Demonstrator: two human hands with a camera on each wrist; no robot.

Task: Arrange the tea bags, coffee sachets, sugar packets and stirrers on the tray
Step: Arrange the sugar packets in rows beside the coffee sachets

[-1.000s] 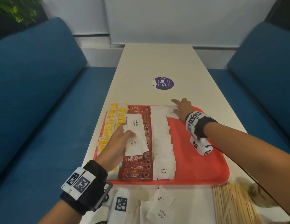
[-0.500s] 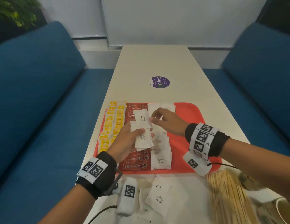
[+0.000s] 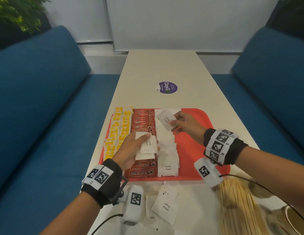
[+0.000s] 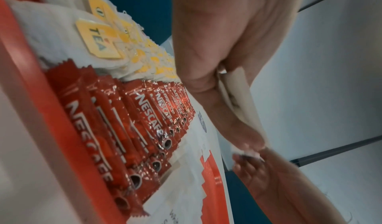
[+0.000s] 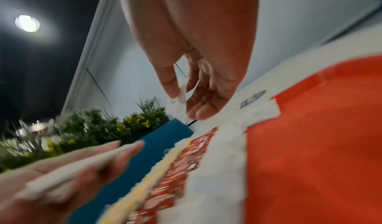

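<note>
On the red tray [image 3: 195,153] lie the tea bags [image 3: 117,131], the coffee sachets [image 3: 142,119] and the sugar row [image 3: 166,150]. My left hand [image 3: 131,150] still grips a small stack of sugar packets [image 3: 147,146] above the sachets. My right hand [image 3: 185,126], half a second ago at the stack, now pinches one packet [image 3: 165,120] near the row's far end. The stirrers [image 3: 236,206] lie on the table.

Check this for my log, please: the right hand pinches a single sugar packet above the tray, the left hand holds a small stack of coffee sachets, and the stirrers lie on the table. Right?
One slip: the left hand holds a stack of white sugar packets, not coffee sachets; the head view shows "White Sugar" printed on them. The right hand does pinch one sugar packet above the tray, and the stirrers lie on the table.
</note>
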